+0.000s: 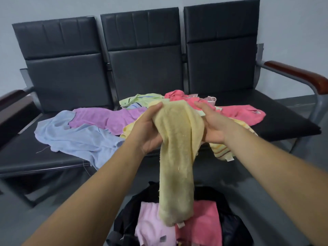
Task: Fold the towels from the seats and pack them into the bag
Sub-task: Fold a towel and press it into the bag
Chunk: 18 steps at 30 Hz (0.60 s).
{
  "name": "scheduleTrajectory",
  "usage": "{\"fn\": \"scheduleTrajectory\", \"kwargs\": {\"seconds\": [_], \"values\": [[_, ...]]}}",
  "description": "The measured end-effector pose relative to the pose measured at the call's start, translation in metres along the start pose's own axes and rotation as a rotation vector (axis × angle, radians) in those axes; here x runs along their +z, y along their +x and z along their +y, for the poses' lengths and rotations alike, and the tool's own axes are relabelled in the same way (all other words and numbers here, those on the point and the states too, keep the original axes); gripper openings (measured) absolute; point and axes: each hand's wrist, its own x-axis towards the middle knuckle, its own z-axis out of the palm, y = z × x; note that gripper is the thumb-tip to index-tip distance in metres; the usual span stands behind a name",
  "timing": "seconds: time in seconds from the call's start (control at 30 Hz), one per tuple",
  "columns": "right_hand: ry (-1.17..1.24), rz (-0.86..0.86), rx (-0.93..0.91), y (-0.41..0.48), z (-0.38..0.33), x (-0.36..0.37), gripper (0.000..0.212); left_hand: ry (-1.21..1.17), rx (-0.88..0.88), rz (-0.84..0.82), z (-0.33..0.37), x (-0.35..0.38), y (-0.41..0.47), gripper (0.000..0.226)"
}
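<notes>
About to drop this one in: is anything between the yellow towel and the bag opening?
Nothing visible. The yellow towel hangs from the left hand and right hand, its lower end over the open bag, where a light pink towel and a darker pink towel already lie.

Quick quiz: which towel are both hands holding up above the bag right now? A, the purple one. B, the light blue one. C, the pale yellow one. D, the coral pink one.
C: the left hand and right hand both grip the pale yellow towel, which hangs over the black bag; the other three lie on the seats.
</notes>
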Motion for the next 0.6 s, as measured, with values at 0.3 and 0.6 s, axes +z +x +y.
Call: {"fn": "scheduleTrajectory", "kwargs": {"seconds": [0.3,0.6], "values": [[0.044,-0.152,-0.111,0.013,0.052,-0.008,0.05,-0.061,0.082,0.101,-0.015,-0.054,0.011,0.046],[0.192,-0.024,-0.285,0.02,0.035,0.023,0.044,0.764,-0.05,0.045,-0.024,-0.078,0.002,0.017]]}}
